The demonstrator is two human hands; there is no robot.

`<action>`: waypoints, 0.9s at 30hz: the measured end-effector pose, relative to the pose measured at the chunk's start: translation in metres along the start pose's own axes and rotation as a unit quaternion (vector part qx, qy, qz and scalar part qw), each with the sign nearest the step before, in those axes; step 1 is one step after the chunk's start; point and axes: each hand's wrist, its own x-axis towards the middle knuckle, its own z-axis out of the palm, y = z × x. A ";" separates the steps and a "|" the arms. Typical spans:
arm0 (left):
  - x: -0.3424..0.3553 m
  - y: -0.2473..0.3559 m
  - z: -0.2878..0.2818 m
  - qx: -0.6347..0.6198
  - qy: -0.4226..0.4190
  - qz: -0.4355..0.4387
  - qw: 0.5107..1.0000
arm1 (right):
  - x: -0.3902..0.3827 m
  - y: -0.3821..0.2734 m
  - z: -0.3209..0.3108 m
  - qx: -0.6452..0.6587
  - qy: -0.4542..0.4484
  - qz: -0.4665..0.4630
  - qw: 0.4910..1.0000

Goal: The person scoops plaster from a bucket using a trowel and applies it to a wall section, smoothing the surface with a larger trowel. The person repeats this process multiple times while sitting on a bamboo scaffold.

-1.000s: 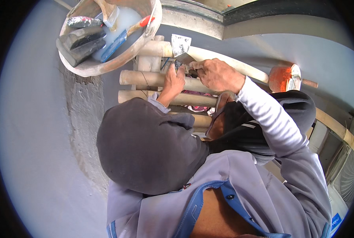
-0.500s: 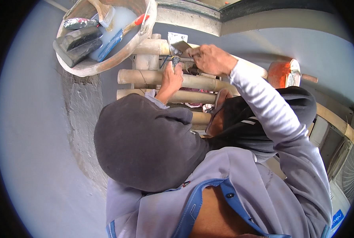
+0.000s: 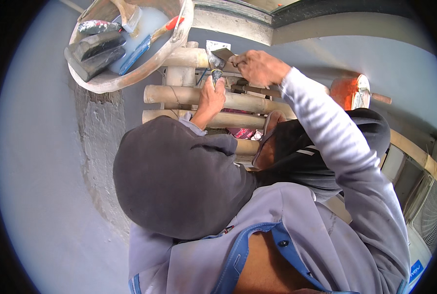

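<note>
Fingers wrapped round its dark handle, my left hand (image 3: 210, 100) holds a putty knife (image 3: 216, 75) upright. White paste coats its wide blade. My right hand (image 3: 261, 67) is closed on a scraper (image 3: 223, 54) with a flat grey-brown blade. That blade lies across the putty knife's blade, overlapping it; whether they touch I cannot tell. Both hands are above bamboo poles (image 3: 177, 94), just in front of the wall. The scraper's handle is mostly hidden in my right fingers.
A bucket (image 3: 183, 36) of cloudy water at upper left holds brushes and dark tools. An orange-stained container (image 3: 343, 93) with a handle stands at right. My crouched knees and a foot (image 3: 265, 152) rest over the poles. A fan-grilled unit (image 3: 433, 210) sits at lower right.
My right hand has moved slightly up and left, carrying the scraper a little across the putty knife's blade. The left hand has stayed almost in place.
</note>
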 end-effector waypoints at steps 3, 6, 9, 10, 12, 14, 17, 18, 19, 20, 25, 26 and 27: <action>0.001 -0.006 -0.009 -0.041 -0.007 -0.019 0.999 | 0.002 -0.014 -0.017 0.062 -0.041 0.065 0.995; -0.004 -0.009 -0.001 -0.018 -0.021 -0.017 0.999 | -0.023 -0.017 0.003 0.078 0.075 0.010 0.994; -0.015 0.010 0.004 -0.098 -0.029 -0.066 0.993 | 0.004 -0.014 -0.029 0.066 -0.035 0.060 0.995; -0.016 0.017 0.001 -0.124 -0.023 -0.079 0.989 | 0.003 -0.020 -0.036 0.062 -0.053 0.075 0.994; -0.024 0.011 0.001 -0.088 -0.028 -0.081 0.992 | -0.009 -0.029 -0.041 0.054 -0.089 0.109 0.989; -0.041 0.010 0.005 -0.088 -0.053 -0.119 0.988 | -0.018 -0.007 -0.011 -0.086 -0.019 -0.066 0.994; -0.041 0.000 0.009 -0.124 -0.061 -0.107 0.985 | -0.024 0.004 -0.003 -0.182 0.013 -0.195 0.964; -0.039 0.007 0.009 -0.141 -0.058 -0.109 0.982 | -0.019 -0.001 -0.007 -0.161 -0.008 -0.148 0.976; -0.040 0.016 0.007 -0.145 -0.049 -0.118 0.981 | -0.014 -0.006 -0.012 -0.140 -0.029 -0.099 0.985; -0.041 0.017 0.008 -0.136 -0.051 -0.122 0.982 | -0.020 -0.013 -0.015 -0.022 -0.038 -0.024 0.999; -0.040 0.013 0.003 -0.133 -0.050 -0.121 0.982 | -0.021 -0.033 -0.021 -0.049 -0.022 -0.005 0.999; -0.037 0.013 0.007 -0.136 -0.065 -0.108 0.983 | -0.016 -0.019 -0.022 -0.130 -0.004 -0.120 0.984; -0.039 0.017 0.007 -0.142 -0.065 -0.118 0.981 | -0.020 -0.024 -0.036 -0.098 -0.045 -0.080 0.991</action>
